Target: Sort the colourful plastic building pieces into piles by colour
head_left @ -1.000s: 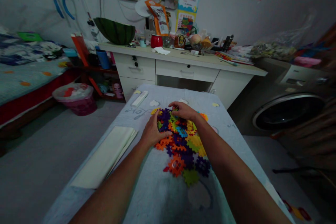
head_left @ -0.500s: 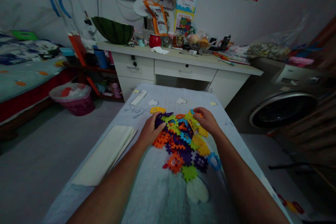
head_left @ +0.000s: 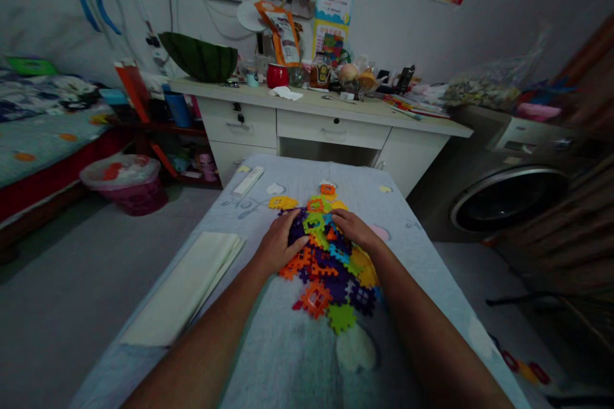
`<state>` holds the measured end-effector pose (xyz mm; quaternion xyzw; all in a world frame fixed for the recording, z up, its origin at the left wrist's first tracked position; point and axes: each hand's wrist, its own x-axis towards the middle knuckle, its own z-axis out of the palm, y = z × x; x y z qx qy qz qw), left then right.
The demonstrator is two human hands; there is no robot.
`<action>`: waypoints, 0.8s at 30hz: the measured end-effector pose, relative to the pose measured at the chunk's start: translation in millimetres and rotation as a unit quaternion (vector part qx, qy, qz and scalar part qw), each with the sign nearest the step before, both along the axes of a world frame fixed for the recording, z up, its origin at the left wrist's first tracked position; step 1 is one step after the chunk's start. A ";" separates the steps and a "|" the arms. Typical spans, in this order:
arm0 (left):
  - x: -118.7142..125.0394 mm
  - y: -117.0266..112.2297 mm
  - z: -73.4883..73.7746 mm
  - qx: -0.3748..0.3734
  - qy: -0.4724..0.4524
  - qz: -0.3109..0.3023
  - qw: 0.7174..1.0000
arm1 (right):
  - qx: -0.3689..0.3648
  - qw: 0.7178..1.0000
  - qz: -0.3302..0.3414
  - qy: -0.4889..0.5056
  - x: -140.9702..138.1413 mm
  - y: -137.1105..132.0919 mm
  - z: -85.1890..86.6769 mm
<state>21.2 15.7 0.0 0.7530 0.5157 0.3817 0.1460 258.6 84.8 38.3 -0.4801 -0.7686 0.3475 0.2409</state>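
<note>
A heap of coloured plastic interlocking pieces in orange, purple, green, yellow and blue lies on a table covered with a pale blue cloth. My left hand rests flat on the heap's left side, fingers stretched over purple and orange pieces. My right hand lies on the heap's right upper part, fingers spread across green and yellow pieces. Neither hand grips a piece. An orange piece and a yellow piece lie apart at the far end.
A folded cream cloth lies on the table's left edge, a white remote-like bar at the far left. Beyond stands a cluttered white desk, a washing machine to the right, a bin and bed to the left.
My right hand has slid from the heap's far right edge back toward the middle. Some pieces have been pushed farther away. The left hand stays on the left side.
</note>
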 end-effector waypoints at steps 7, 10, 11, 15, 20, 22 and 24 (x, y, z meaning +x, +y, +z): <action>0.4 -0.1 3.8 -0.011 -0.036 -0.001 0.999 | -0.046 0.988 0.068 0.133 -26.3 -20.8 19.2; -0.5 0.4 5.5 -0.014 -0.061 0.046 0.997 | -0.012 0.983 0.115 0.145 -20.9 -32.3 27.5; -0.8 0.3 5.9 -0.020 -0.069 0.068 0.995 | 0.012 0.986 0.102 0.129 -15.1 -36.2 30.3; -3.2 -1.3 8.4 -0.054 -0.092 0.152 0.983 | 0.085 0.996 0.011 0.011 24.7 -55.1 33.0; -6.2 -4.1 10.9 -0.041 -0.127 0.193 0.972 | 0.072 0.987 0.021 -0.140 70.1 -90.6 10.2; -6.6 -4.3 9.7 -0.037 -0.142 0.189 0.971 | 0.039 0.981 0.046 -0.185 73.9 -103.2 0.1; -6.3 -3.9 7.3 -0.038 -0.157 0.175 0.971 | 0.018 0.974 0.057 -0.217 69.1 -110.1 -5.7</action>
